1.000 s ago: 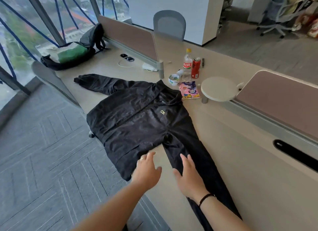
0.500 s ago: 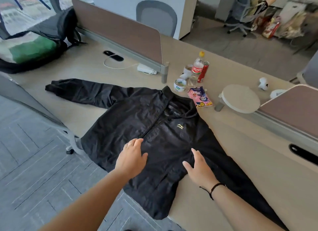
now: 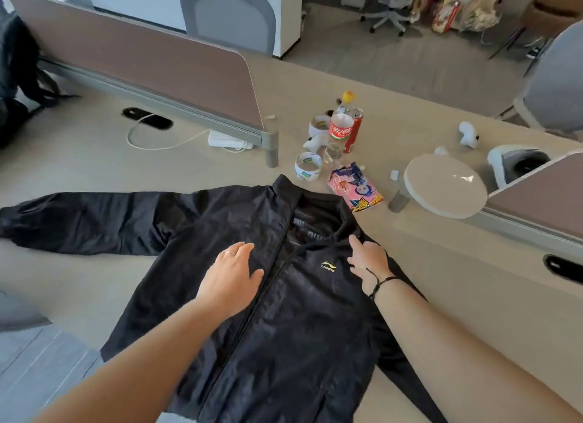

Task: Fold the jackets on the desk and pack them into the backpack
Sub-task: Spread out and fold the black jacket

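A black jacket [image 3: 303,321] lies spread flat, front up, on the beige desk [image 3: 79,170], its zipper closed and a small gold logo on the chest. One sleeve stretches out to the left; the other runs down to the lower right under my forearm. My left hand [image 3: 232,277] rests flat on the chest left of the zipper, fingers straight. My right hand [image 3: 367,262] presses flat on the chest beside the logo, just below the collar. A dark backpack [image 3: 14,85] shows partly at the far left edge.
Behind the collar stand a cola bottle [image 3: 341,127], a red can [image 3: 356,132], a tape roll [image 3: 308,166] and a pink snack pack [image 3: 355,187]. A round white stand [image 3: 444,186] is at the right. A brown divider [image 3: 142,63] and a white cable [image 3: 164,142] lie beyond.
Both hands slid up the jacket from the hem area to the chest near the collar. The view moved closer and further over the desk.
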A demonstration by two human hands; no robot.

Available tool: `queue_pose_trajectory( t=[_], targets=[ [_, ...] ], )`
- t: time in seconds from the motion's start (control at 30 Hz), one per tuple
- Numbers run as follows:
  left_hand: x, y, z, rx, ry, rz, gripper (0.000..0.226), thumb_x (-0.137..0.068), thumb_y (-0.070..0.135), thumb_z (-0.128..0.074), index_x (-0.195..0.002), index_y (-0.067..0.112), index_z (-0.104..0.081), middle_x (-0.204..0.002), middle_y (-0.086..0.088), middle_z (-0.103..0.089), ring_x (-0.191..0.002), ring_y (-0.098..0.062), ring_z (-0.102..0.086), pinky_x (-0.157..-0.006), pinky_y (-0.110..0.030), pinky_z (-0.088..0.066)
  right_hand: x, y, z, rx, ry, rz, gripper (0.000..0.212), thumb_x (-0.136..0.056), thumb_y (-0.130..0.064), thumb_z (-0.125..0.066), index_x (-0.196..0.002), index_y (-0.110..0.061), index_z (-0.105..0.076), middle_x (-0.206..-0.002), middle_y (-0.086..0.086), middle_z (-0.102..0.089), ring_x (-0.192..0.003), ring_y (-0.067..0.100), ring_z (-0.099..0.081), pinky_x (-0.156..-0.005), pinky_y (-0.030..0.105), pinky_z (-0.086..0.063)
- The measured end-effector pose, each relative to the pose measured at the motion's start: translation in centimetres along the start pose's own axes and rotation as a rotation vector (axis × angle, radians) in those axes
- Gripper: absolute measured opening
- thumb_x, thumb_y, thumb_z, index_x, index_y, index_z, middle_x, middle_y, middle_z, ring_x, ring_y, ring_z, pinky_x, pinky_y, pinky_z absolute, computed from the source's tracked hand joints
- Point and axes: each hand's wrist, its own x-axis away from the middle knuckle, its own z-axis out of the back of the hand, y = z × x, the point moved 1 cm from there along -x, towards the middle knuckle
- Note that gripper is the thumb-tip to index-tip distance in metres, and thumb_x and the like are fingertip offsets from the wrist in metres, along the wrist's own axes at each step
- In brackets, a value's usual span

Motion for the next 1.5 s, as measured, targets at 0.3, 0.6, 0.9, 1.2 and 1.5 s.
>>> queue_pose_trajectory(
  t=[0.3,0.6,0.9,1.2,1.5],
  targets=[
    [-10.9,0.8,1.4,0.082,-0.119,-0.014,0.061,-0.1,0.044,-0.051,-0.155,0.026,-0.029,-0.158,0.003,-0.032,-0.144,-0.021,-0.029,-0.107,-0.041,-0.042,-5.9,-2.2,-1.7,-0.381,0.043,-0.29,0.038,-0.091,-0.034,-0.071,-0.12,-0.013,-0.058,-0.113,0.008,-0.059,-0.084,0.02,-0.059,-0.057,0.031,-0.048],
    [-26.7,2.1,2.0,-0.006,-0.128,-0.222,0.051,-0.1,0.042,-0.049,-0.147,0.034,-0.033,-0.134,-0.008,-0.046,-0.124,-0.029,-0.047,-0.097,-0.048,-0.049,-5.5,-11.5,-8.8,-0.026,0.14,0.192,0.016,-0.094,-0.01,-0.059,-0.083,-0.015,-0.049,-0.074,0.006,-0.052,-0.061,0.023,-0.056,-0.048,0.03,-0.048],
    [-34.1,1.4,-0.6,-0.061,-0.372,-0.389,0.03,-0.098,0.036,-0.061,-0.121,0.018,-0.065,-0.12,-0.007,-0.059,-0.106,-0.023,-0.057,-0.089,-0.027,-0.046,-9.9,-8.5,-7.0,0.243,0.515,0.175,0.021,-0.095,-0.03,-0.055,-0.092,-0.012,-0.066,-0.085,0.003,-0.066,-0.079,0.025,-0.062,-0.073,0.035,-0.051],
    [-35.8,2.0,0.7,0.31,-0.365,-0.164,0.033,-0.09,0.032,-0.072,-0.075,0.003,-0.065,-0.056,0.007,-0.048,-0.053,-0.012,-0.042,-0.052,-0.023,-0.033,-13.7,-9.6,-5.2,0.325,0.228,-0.154,0.029,-0.083,-0.03,-0.077,-0.083,-0.011,-0.055,-0.064,0.011,-0.054,-0.048,0.024,-0.046,-0.046,0.027,-0.034],
    [-35.3,2.3,3.4,0.239,-0.429,-0.161,0.019,-0.083,0.015,-0.079,-0.101,0.015,-0.077,-0.099,-0.004,-0.074,-0.096,-0.021,-0.068,-0.07,-0.02,-0.049,-10.8,-11.4,-4.8,0.427,-0.084,-0.388,0.015,-0.095,-0.01,-0.052,-0.08,-0.01,-0.05,-0.057,0.002,-0.053,-0.041,0.011,-0.033,-0.036,0.015,-0.021]
  ],
)
